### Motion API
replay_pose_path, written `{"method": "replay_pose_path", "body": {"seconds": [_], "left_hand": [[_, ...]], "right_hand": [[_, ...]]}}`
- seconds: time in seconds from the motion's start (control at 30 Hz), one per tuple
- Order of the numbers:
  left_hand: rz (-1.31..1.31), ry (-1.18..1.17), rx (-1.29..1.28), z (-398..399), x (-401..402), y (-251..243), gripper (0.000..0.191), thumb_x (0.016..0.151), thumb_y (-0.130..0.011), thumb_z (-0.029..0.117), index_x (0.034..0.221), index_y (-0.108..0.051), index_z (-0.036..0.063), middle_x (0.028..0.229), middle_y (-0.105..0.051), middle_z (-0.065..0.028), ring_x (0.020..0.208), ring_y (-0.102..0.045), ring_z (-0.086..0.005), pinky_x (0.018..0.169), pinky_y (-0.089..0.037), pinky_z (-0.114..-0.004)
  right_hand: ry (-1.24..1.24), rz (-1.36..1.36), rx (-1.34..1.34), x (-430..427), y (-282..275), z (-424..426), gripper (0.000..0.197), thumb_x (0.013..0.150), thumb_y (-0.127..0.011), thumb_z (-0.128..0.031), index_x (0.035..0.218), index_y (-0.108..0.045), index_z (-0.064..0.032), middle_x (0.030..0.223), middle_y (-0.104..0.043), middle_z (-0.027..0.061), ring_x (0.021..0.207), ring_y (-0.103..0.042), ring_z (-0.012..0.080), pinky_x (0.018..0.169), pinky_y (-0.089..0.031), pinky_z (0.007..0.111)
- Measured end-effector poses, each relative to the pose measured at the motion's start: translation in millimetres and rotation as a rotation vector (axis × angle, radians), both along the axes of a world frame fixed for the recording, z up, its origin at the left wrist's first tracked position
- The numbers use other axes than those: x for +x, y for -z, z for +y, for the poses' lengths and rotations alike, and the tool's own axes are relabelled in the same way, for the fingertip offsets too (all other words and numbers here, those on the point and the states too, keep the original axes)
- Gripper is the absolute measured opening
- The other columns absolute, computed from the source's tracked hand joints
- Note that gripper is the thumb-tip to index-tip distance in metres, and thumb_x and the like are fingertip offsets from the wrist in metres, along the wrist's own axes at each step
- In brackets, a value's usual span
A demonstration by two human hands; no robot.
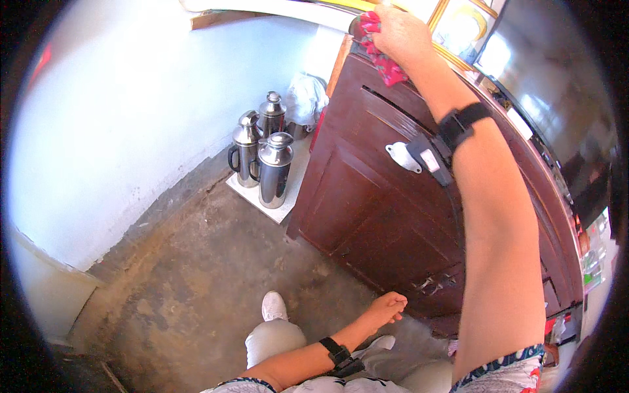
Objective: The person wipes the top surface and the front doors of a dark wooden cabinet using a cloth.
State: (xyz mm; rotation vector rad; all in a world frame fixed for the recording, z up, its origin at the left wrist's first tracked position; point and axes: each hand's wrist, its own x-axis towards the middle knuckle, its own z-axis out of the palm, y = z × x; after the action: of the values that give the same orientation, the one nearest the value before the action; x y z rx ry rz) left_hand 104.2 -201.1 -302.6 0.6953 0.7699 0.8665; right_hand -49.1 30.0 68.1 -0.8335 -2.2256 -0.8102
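At the top, my right hand (400, 34) grips a red patterned cloth (385, 64), which hangs over the far top corner of a dark red-brown wooden cabinet (339, 182). A black strap with a small device is round my right forearm. Low in the view, my left hand (388, 312) hangs in front of the cabinet's lower part, its fingers loosely curled and nothing seen in them. A black band is on that wrist too. A metal plate (404, 156) shows on the cabinet front, and metal handles (435, 283) lie lower down.
Several steel vacuum flasks (276, 172) stand on a white board (280, 214) on the floor, with a white plastic bag (303, 100) behind them. A gold-framed picture (459, 32) and a large dark glossy screen (550, 93) stand on the cabinet. A pale wall (123, 123) rises at left.
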Motion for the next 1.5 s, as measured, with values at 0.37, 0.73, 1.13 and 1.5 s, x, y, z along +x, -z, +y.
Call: {"method": "replay_pose_path", "body": {"seconds": [0.37, 0.73, 1.13, 1.5], "left_hand": [[-0.110, -0.131, 0.001, 0.8, -35.2, -13.9, 0.027, 0.083, -0.053, 0.028, 0.100, -0.053, 0.0070, 0.092, -0.056, -0.0042, 0.074, -0.055, -0.0138, 0.062, -0.043, -0.027], [-0.176, -0.201, -0.062, 2.4, -71.2, -25.6, 0.025, 0.083, -0.052, 0.021, 0.103, -0.052, 0.0071, 0.089, -0.055, -0.0047, 0.073, -0.056, -0.0144, 0.062, -0.044, -0.026], [-0.185, -0.241, -0.023, -0.3, -77.4, -31.4, 0.022, 0.081, -0.052, 0.020, 0.100, -0.053, 0.0081, 0.088, -0.056, -0.0039, 0.072, -0.056, -0.0144, 0.060, -0.043, -0.026], [-0.141, -0.228, 0.037, 3.2, -53.3, -34.2, 0.025, 0.082, -0.054, 0.024, 0.100, -0.054, 0.0063, 0.086, -0.057, -0.0055, 0.071, -0.057, -0.0150, 0.061, -0.044, -0.027]], "right_hand": [[0.203, -0.073, -0.020, 37.9, -0.6, -9.4, 0.027, 0.070, -0.057, -0.023, 0.093, -0.053, -0.0093, 0.085, -0.060, 0.0161, 0.084, -0.057, 0.0332, 0.071, -0.044, 0.042], [0.133, -0.035, 0.011, -21.7, -12.5, 25.1, 0.035, 0.068, -0.058, -0.030, 0.096, -0.056, -0.0093, 0.087, -0.061, 0.0185, 0.085, -0.057, 0.0351, 0.075, -0.044, 0.042], [0.252, -0.004, -0.124, 76.4, -7.8, -22.5, 0.036, 0.067, -0.062, -0.024, 0.097, -0.054, -0.0054, 0.088, -0.060, 0.0185, 0.086, -0.057, 0.0346, 0.075, -0.044, 0.040], [0.170, -0.071, 0.003, -23.9, -18.7, 31.4, 0.045, 0.066, -0.061, -0.032, 0.102, -0.055, -0.0068, 0.092, -0.060, 0.0197, 0.089, -0.057, 0.0345, 0.079, -0.044, 0.041]]}}
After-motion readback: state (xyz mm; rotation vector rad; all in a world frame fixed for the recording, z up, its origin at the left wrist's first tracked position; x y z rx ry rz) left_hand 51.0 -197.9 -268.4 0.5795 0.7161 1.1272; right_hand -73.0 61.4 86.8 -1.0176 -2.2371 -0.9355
